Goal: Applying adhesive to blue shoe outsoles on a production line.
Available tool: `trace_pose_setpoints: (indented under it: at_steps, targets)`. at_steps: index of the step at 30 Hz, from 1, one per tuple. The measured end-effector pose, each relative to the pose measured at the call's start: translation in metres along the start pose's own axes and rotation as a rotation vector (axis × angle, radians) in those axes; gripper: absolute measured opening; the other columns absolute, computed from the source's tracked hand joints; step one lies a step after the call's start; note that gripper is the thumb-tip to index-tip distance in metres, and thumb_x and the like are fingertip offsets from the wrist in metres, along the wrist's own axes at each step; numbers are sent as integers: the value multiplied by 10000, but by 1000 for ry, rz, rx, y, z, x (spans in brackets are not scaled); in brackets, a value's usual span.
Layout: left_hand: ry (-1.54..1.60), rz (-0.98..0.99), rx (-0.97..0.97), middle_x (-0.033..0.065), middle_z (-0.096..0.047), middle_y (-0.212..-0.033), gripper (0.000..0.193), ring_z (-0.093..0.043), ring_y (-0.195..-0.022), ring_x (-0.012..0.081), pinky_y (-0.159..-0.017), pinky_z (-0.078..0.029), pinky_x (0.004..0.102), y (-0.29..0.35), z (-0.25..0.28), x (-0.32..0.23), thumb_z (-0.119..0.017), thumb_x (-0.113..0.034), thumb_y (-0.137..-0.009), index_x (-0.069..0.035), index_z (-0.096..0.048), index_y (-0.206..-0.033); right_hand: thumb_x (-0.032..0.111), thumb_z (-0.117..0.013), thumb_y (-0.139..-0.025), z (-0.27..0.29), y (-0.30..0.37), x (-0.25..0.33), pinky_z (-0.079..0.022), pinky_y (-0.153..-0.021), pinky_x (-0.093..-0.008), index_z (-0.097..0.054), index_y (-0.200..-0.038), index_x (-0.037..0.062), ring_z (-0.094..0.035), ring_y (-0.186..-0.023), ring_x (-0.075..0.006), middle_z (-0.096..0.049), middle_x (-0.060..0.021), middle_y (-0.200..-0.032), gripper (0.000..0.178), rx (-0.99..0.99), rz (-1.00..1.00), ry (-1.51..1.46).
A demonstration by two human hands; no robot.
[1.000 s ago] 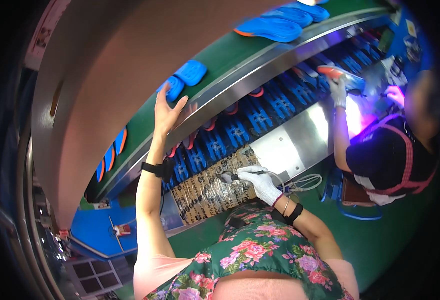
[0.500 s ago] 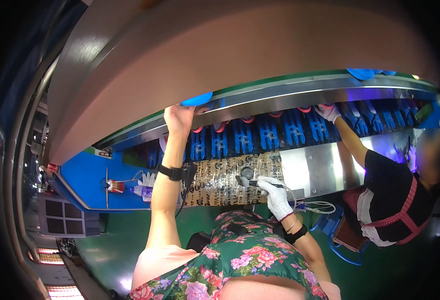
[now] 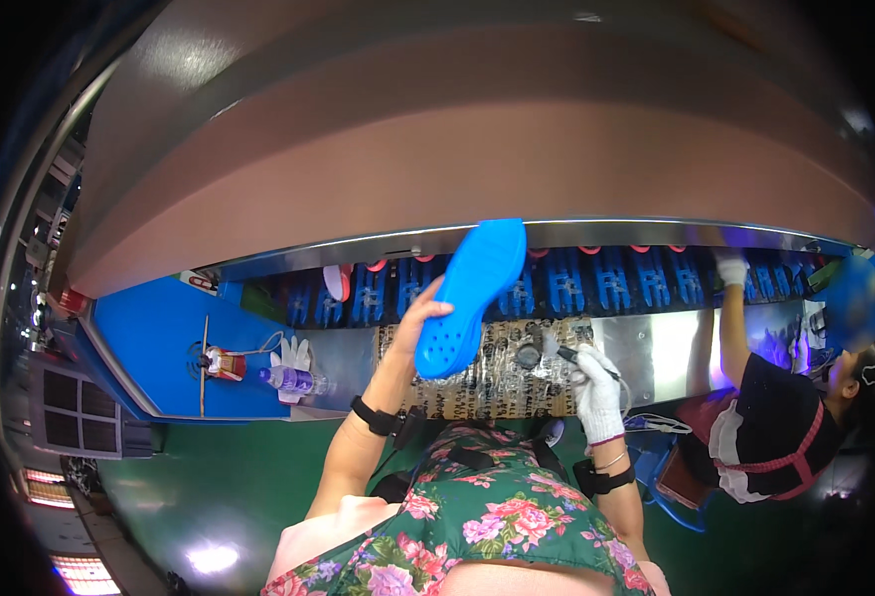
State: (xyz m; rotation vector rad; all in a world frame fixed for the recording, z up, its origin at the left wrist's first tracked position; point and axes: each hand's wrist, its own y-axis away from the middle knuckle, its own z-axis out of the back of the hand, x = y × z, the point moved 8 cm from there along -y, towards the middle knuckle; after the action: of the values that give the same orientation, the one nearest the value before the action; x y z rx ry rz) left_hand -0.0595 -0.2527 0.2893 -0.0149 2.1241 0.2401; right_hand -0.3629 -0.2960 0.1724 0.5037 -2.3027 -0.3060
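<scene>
My bare left hand (image 3: 417,323) grips a bright blue shoe sole (image 3: 479,288) at its edge, with the thumb on its face. The sole is tilted upward over the work surface, and small holes show at its near end. In my right hand (image 3: 598,392), which wears a white knit glove, is a brush (image 3: 562,350) with a dark handle and pale bristles. Its tip is beside a small round dark dish (image 3: 528,356) on the taped brown covering (image 3: 502,397) of the bench.
Behind the bench, blue racks (image 3: 561,283) stand in a row, some with red-rimmed pieces, below a large metal housing (image 3: 457,149). At left are a bottle (image 3: 293,379) and a white glove (image 3: 296,353). A co-worker (image 3: 775,417) reaches in from the right.
My left hand has brought the blue sole down and toward me from the upper ledge. My right hand has moved rightward with the brush, away from over the dish. The co-worker's gloved hand has shifted right.
</scene>
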Motion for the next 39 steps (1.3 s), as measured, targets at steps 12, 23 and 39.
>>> trace_pose_setpoints:
  at_steps: [12,23,39]
  targets:
    - [307,311,158,274,-538,-1388,906,-622,-1185,425,-963,-556,523,68,37,102,-616,-64,-645,20,-333,-1501,-22,-694,-851,-105,43,10,-488,-664,-232,-687,-1095,-80,-624,-766,-137,-714,-140,-990,250,159,195,74]
    - [634,292,345,190,-580,-1341,918,-609,-1177,427,-1003,-500,581,60,-18,99,-479,-730,-876,-66,-370,-1501,-22,-747,-833,-171,75,15,-564,-758,-272,-729,-1100,-39,-695,-855,-147,-745,-123,-1016,269,270,340,435]
    - [490,138,-46,85,-547,-1428,932,-538,-1285,284,-1102,-435,453,45,-83,85,-227,-836,-924,-149,-372,-1538,-29,-794,-754,-186,110,104,-570,-798,-327,-756,-937,-9,-725,-894,-215,-753,-138,-970,188,266,955,872]
